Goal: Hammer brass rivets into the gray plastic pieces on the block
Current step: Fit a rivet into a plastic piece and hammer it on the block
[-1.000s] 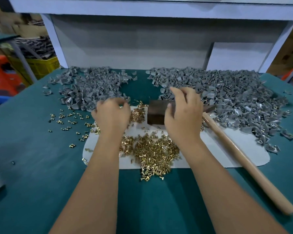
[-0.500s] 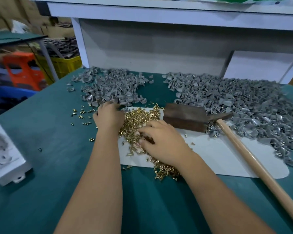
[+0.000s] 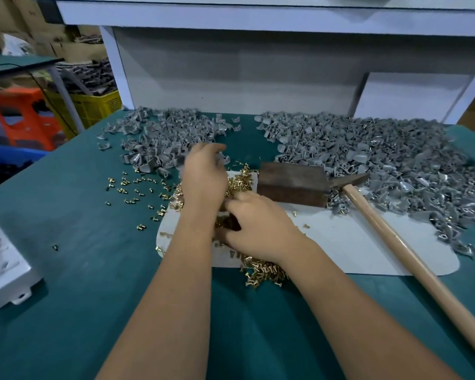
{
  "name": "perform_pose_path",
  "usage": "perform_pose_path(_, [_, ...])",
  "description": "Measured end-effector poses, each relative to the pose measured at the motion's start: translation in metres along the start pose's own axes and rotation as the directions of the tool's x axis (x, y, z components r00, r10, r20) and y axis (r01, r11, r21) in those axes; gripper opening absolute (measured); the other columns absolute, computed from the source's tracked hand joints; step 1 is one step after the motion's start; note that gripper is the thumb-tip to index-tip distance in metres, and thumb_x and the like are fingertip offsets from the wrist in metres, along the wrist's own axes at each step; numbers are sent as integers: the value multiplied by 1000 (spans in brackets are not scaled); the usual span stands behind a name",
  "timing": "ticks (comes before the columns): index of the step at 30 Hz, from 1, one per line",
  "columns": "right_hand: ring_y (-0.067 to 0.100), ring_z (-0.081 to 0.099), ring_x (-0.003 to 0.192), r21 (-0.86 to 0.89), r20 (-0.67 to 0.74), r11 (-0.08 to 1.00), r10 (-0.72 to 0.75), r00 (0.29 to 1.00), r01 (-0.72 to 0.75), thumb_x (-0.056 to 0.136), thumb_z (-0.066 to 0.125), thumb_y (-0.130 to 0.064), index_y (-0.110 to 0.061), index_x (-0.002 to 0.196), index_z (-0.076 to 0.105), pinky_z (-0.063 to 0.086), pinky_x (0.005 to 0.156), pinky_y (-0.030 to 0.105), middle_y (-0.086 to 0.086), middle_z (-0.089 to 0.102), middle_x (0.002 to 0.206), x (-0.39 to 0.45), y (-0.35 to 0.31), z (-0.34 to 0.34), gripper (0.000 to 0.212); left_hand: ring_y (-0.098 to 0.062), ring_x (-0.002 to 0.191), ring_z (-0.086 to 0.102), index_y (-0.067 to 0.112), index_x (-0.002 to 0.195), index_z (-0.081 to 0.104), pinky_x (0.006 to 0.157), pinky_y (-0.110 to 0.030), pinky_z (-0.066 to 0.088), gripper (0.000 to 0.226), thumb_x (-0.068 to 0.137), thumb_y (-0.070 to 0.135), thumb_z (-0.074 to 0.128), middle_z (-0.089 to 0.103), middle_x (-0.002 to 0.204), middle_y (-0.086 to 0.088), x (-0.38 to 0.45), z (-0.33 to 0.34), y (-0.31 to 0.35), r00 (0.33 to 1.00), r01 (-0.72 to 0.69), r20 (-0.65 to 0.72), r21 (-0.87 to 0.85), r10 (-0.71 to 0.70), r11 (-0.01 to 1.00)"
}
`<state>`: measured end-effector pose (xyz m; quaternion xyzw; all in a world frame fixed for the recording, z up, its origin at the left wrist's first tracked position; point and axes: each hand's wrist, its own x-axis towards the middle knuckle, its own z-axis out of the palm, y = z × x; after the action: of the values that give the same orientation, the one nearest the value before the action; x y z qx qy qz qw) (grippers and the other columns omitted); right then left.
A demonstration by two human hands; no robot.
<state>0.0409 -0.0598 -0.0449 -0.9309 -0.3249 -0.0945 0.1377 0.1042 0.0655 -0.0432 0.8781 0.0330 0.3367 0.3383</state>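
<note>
My left hand (image 3: 203,174) is at the near edge of the left pile of gray plastic pieces (image 3: 162,138), and its blurred, curled fingers close over a gray piece there. My right hand (image 3: 258,229) lies on the heap of brass rivets (image 3: 263,271) with its fingers bent down into them; what the fingertips hold is hidden. The dark brown block (image 3: 291,183) stands just right of both hands with nothing on top. A hammer (image 3: 395,242) lies untouched, its head against the block and its wooden handle pointing toward me on the right.
A white mat (image 3: 354,242) lies under the block and rivets on the green table (image 3: 93,242). A larger gray pile (image 3: 368,149) fills the back right. Loose rivets (image 3: 132,187) are scattered left. A white box (image 3: 0,270) sits at the left edge; a shelf panel (image 3: 231,72) closes the back.
My right hand left the block and came down onto the rivet heap. My left hand stayed at the gray pile and lifted slightly. The view shifted left.
</note>
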Motion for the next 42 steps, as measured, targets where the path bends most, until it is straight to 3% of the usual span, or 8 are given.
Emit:
perform_pose_path(2, [23, 49, 81, 48, 59, 998, 33, 998, -35, 81, 64, -37, -7, 83, 66, 40, 68, 32, 3, 50, 82, 2, 1, -3, 31, -17, 110, 58, 14, 119, 69, 87, -15, 36, 32, 93, 2, 55, 64, 123, -3, -4, 10, 12, 991, -82, 99, -106, 92, 991])
perform_pose_path(5, [23, 61, 88, 207, 85, 970, 113, 990, -129, 81, 69, -26, -17, 84, 74, 50, 79, 35, -1, 67, 86, 2, 4, -10, 10, -8, 101, 60, 18, 117, 69, 92, -19, 46, 32, 91, 2, 61, 67, 117, 2, -3, 15, 16, 986, 76, 166, -259, -33, 963])
perform_pose_path(9, [18, 62, 89, 277, 95, 947, 142, 985, -163, 81, 69, -19, -22, 84, 74, 52, 81, 36, -6, 71, 89, 1, 6, -10, 7, 12, 85, 57, 19, 113, 70, 76, 1, 44, 32, 87, 1, 66, 63, 92, 20, -5, 16, 17, 968, 205, 222, -411, -121, 888])
perform_pose_path(17, [11, 58, 71, 430, -73, 893, 181, 981, -133, 85, 64, -21, -27, 71, 61, 52, 69, 41, -10, 62, 70, -3, 13, -11, 15, 6, 92, 64, 18, 118, 68, 79, -10, 53, 35, 86, 5, 72, 66, 98, 20, -4, 5, 18, 957, 279, 233, -582, -172, 764])
perform_pose_path(22, [5, 58, 78, 509, -448, 848, 407, 796, -147, 92, 59, -17, -21, 85, 61, 51, 71, 29, -12, 62, 78, -3, 30, -21, 8, 2, 91, 66, 22, 108, 71, 83, -19, 56, 24, 85, 21, 75, 70, 96, 15, -11, 6, 34, 957, 274, 230, -525, -176, 806])
perform_pose_path(27, [-8, 58, 74, 667, -439, 716, 600, 669, -205, 88, 62, -10, -29, 77, 61, 43, 65, 5, -15, 63, 75, -10, 57, -33, 22, -18, 115, 56, 32, 100, 74, 103, -47, 41, 17, 85, 38, 70, 70, 101, 15, -25, 20, 59, 979, 105, 199, -308, -43, 946])
perform_pose_path(33, [7, 63, 69, 806, -344, 567, 683, 644, -170, 90, 61, -7, -24, 77, 63, 56, 78, 34, -5, 67, 71, -14, 71, -38, 22, -21, 126, 36, 35, 105, 74, 97, -38, 23, 22, 88, 46, 65, 68, 113, 10, -36, 34, 59, 973, 29, 229, -61, -15, 998])
perform_pose_path(42, [16, 68, 76, 786, -330, 587, 662, 673, -191, 90, 61, -8, -22, 77, 65, 58, 77, 41, -1, 70, 77, -12, 65, -36, 20, -9, 125, 34, 28, 94, 76, 110, -31, 25, 9, 90, 28, 67, 67, 104, 19, -36, 26, 67, 962, 45, 255, -485, 92, 873])
